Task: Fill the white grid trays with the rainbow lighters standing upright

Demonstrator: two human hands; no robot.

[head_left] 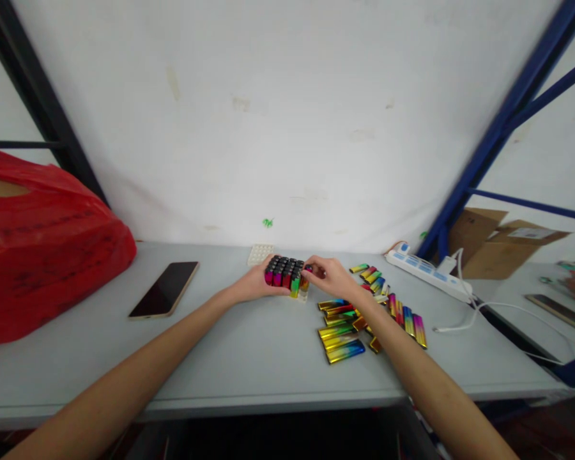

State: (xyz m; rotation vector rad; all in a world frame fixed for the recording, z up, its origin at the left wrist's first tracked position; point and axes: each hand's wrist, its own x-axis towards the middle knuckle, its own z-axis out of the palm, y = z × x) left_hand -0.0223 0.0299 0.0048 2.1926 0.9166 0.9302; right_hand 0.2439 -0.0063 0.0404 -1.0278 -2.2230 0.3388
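A white tray (pixel 303 296) in the middle of the grey table (pixel 249 351) holds several upright rainbow-coloured lighters (pixel 283 271) with black tops. My left hand (pixel 252 283) is curled against the left side of that block of lighters. My right hand (pixel 329 275) pinches one lighter (pixel 307 271) at the block's right edge. Several loose rainbow lighters (pixel 342 332) lie flat on the table to the right, just beside my right forearm.
A phone (pixel 164 289) lies face up at left, beside a big red plastic bag (pixel 38 249). An empty white tray (pixel 260 253) rests behind the block. A white power strip (pixel 426 271) with cable sits at right, by a blue rack post (pixel 464 191) and cardboard boxes (pixel 498 246).
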